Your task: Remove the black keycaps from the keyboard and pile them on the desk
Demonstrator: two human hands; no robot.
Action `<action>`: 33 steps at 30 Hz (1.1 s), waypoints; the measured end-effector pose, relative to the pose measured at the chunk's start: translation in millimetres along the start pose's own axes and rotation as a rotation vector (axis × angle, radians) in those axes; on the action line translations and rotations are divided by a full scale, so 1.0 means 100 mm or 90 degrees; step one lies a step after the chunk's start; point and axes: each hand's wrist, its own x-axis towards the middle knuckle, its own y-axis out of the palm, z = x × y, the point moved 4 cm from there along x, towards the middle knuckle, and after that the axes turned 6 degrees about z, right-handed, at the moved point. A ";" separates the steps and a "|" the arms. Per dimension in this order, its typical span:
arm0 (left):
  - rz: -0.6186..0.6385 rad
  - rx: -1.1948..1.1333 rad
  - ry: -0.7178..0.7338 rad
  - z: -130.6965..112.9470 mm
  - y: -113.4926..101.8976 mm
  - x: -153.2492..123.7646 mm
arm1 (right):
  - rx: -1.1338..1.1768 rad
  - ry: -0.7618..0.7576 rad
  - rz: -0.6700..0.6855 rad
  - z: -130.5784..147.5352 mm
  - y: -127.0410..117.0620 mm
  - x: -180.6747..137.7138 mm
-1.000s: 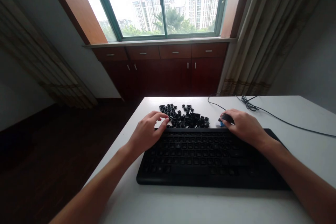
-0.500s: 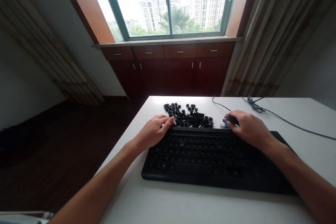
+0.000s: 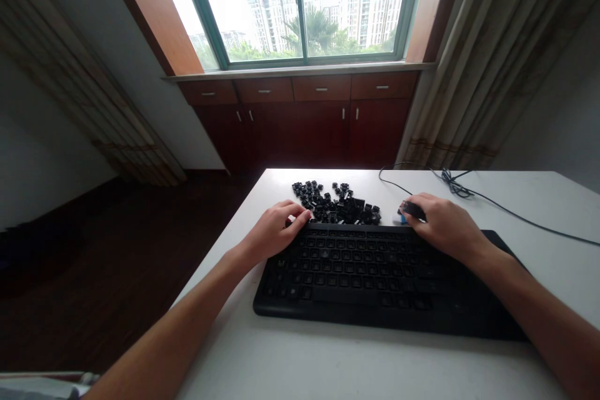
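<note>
A black keyboard lies on the white table, most of its keycaps off. My left hand is closed at its far left corner, thumb and curled fingers gripping the edge. Over the far right part of the keyboard, my right hand is closed around a short black-handled tool. Its exact kind is hard to make out. Just under the tool's end shows a small blue and white piece, and whether it belongs to the tool is unclear. Beyond the keyboard lies a heap of loose black keycaps, close to my left fingertips.
A black cable with a bundled coil runs across the right of the table. Past the far table edge stands a dark red cabinet under a window. Curtains hang at both sides.
The view has tipped slightly, so the table sits a little higher. My left index finger and thumb show a wider gap between them. The right hand stays nearly in place with the tool.
</note>
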 end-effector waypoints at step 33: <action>-0.014 -0.215 -0.088 0.25 0.02 0.05 | 0.055 -0.116 0.023 0.68 -0.02 0.18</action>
